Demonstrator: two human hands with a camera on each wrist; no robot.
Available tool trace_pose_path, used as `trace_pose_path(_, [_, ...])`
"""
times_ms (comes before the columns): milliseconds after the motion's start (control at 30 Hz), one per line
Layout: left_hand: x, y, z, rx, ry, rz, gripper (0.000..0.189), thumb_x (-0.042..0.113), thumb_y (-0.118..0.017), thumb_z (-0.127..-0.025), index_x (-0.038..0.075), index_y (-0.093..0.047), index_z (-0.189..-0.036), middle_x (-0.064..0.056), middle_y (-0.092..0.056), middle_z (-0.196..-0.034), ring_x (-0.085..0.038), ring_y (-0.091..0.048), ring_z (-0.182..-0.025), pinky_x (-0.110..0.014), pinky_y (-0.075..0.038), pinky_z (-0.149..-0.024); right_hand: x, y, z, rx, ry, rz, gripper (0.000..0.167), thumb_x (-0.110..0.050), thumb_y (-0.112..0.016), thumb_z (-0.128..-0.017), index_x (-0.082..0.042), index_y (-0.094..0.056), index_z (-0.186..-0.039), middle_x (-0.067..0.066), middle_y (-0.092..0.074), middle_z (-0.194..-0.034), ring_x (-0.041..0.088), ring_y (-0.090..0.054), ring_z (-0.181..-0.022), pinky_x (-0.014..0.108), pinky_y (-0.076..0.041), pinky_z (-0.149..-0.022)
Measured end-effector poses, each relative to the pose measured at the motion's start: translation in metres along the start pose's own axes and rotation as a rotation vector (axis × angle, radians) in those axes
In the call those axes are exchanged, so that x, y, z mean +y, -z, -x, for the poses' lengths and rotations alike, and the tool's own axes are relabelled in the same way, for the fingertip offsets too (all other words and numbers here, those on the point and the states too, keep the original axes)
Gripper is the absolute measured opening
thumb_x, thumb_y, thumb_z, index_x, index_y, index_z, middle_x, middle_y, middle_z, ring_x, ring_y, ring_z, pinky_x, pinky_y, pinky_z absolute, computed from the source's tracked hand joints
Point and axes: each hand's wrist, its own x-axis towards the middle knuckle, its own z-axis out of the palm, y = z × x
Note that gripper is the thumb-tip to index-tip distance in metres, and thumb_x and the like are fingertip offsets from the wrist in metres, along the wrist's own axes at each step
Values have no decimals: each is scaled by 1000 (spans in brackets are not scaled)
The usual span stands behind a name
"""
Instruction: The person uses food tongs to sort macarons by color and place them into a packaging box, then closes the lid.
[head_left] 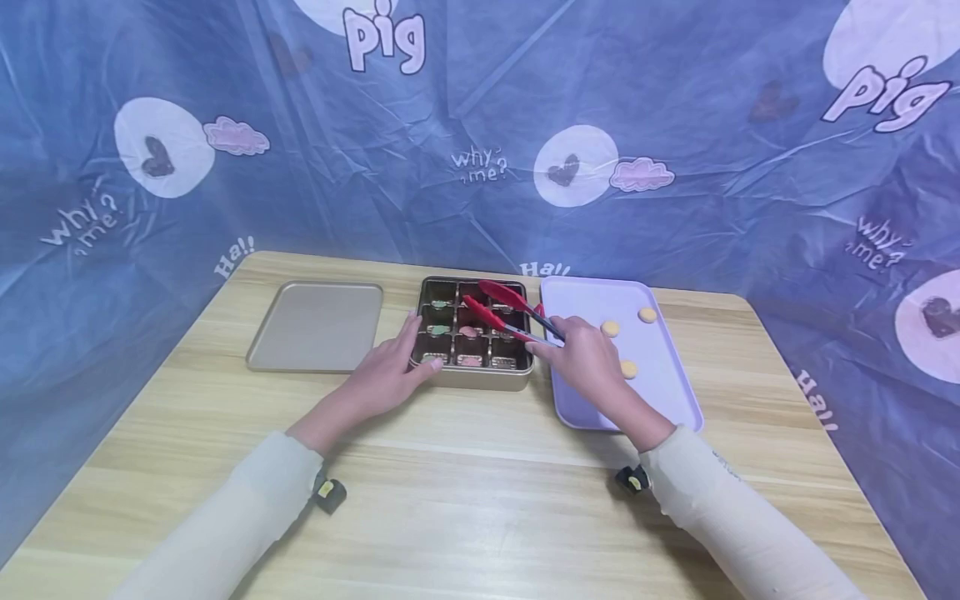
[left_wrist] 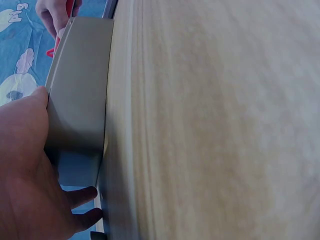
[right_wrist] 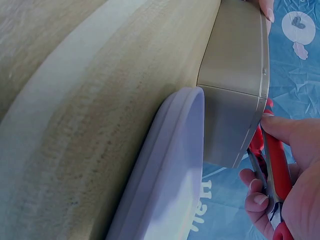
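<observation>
My right hand (head_left: 588, 354) grips a pair of red-tipped tongs (head_left: 517, 323), their two tips apart over the tin. The tin (head_left: 472, 379) is a gold-brown box divided into several compartments. Green pieces (head_left: 438, 331) lie in its left compartments and pink pieces (head_left: 469, 332) in the middle ones; details are small. My left hand (head_left: 386, 375) rests against the tin's left side, fingers extended and thumb at the front rim. In the left wrist view the left hand (left_wrist: 30, 165) touches the tin's corner. In the right wrist view, the tongs' red handle (right_wrist: 277, 167) lies within the right hand.
A lilac tray (head_left: 581, 408) sits right of the tin, holding yellow round cookies (head_left: 628, 369). On the left lies a flat gold lid (head_left: 318, 325). A wooden table (head_left: 480, 500) is beneath, with a blue printed cloth (head_left: 375, 192) behind and at both sides.
</observation>
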Motion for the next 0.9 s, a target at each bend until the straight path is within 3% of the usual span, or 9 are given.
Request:
trace_pose_path(233, [0,-1,0,-1,3,3,90,67,-37,-100,18,6,-163,-7,3,-171,-39,-22,-153,-58,-19,-124,3,1,4,28,21,-25,59,-45,-79,-85,-8,-68,-130,14,-73,-113,35,-70,-93,53,-56,-66])
trace_pose_path(600, [1,0,-1,1,-2,-1,91,68,-37,-100,18,5,-163,-8,3,-171,-39,-22,-152,-58,-19,-124,10,6,14,54,-39,-41,61,-45,-80,-84,-10,-67,-133,10,-69,-124,34,-70,-103,54,-56,-68])
trace_pose_path(900, [0,-1,-1,1,-7,3,92,68,-36,-100,15,6,-163,-9,3,-171,-41,-23,-152,-59,-17,-124,16,11,23,78,-51,-23,57,-44,-82,-82,-11,-69,-126,10,-70,-111,29,-66,-89,47,-51,-60])
